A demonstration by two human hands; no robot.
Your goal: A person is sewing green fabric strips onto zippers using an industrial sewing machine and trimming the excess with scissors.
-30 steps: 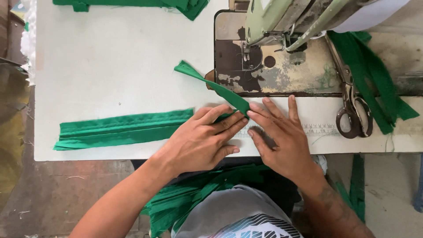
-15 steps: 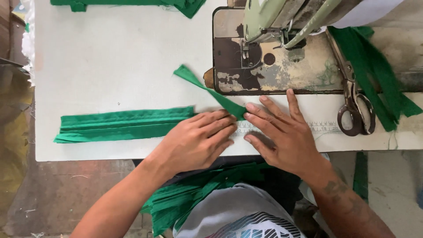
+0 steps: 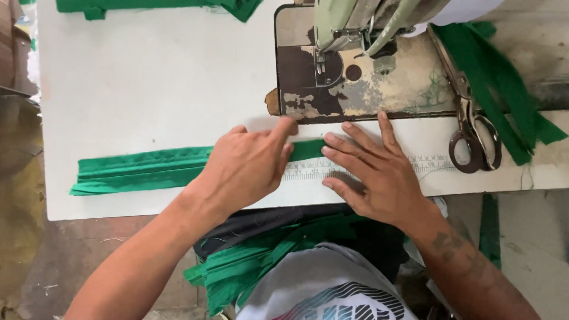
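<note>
Watching from the head view. The left hand (image 3: 246, 166) is lying flat on the green strip (image 3: 142, 170), fingers together and stretched toward the sewing machine (image 3: 355, 65); it is pressing, not gripping. The right hand (image 3: 379, 175) is spreading its fingers wide over the strip's near end and the printed ruler (image 3: 427, 165) on the table (image 3: 148, 77), palm down, holding nothing.

Risk as I am judging it: the strip is only being pinned by flat palms, so an uneven push could let the fold slip open or skew off the ruler line. The fingertips are also sitting just beside the machine's worn plate, near the needle area; a reach too far forward could bring them under it. The scissors (image 3: 471, 127) are lying near the right hand, blades pointing away.

The strip itself is looking long, narrow and folded lengthwise, with layered edges showing at its left end; it is running along the table's front edge. Its right end is hidden under the hands, so I cannot tell how it finishes. More green cloth is bunching in the lap (image 3: 249, 266).
</note>
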